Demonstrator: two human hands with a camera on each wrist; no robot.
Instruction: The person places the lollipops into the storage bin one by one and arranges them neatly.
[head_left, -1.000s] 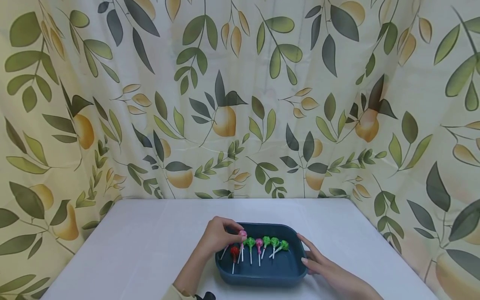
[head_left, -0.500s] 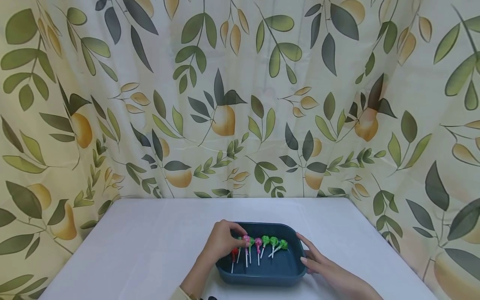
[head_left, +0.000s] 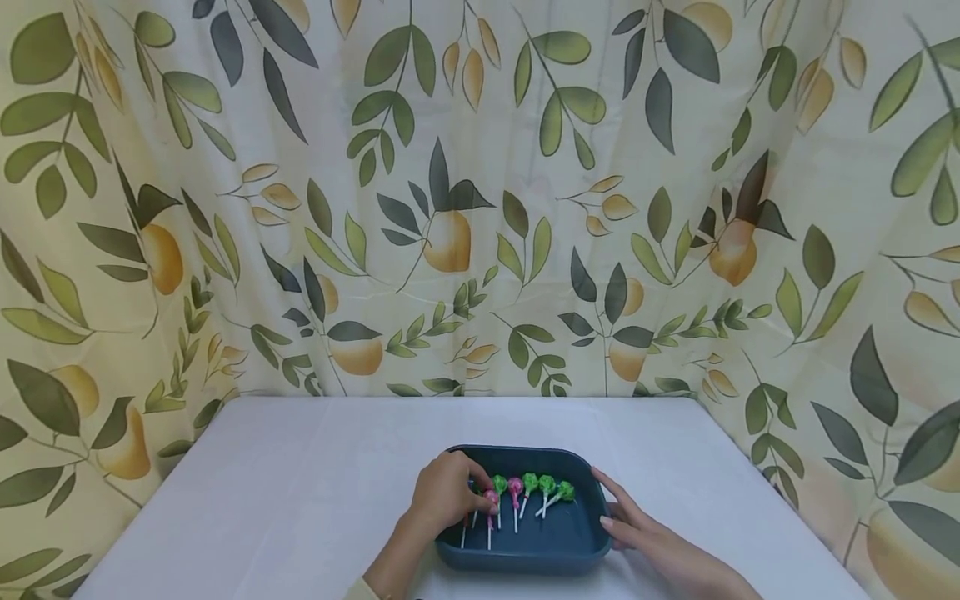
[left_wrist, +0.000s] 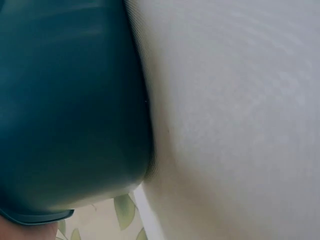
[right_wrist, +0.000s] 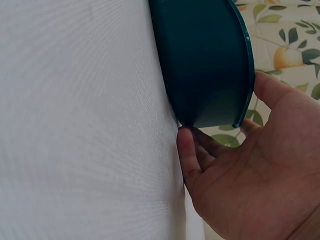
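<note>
In the head view, a dark blue rectangular container stands on the table, with lollipops lying inside it. My left hand reaches over its left end and pinches a pink lollipop by the head, stick pointing down. To the right lie a green lollipop, another pink one and several more green ones. The red lollipop is mostly hidden behind my left hand. My right hand touches the container's right end; in the right wrist view, fairly straight fingers meet its rim and lower edge.
A white cloth covers the table. Behind it hangs a curtain printed with leaves and fruit. In the left wrist view, the container's outer wall fills the left side.
My left hand has moved the pink lollipop slightly right, then down toward the near side of the container, covering the red lollipop's head. The right hand has stayed at the container's right end.
</note>
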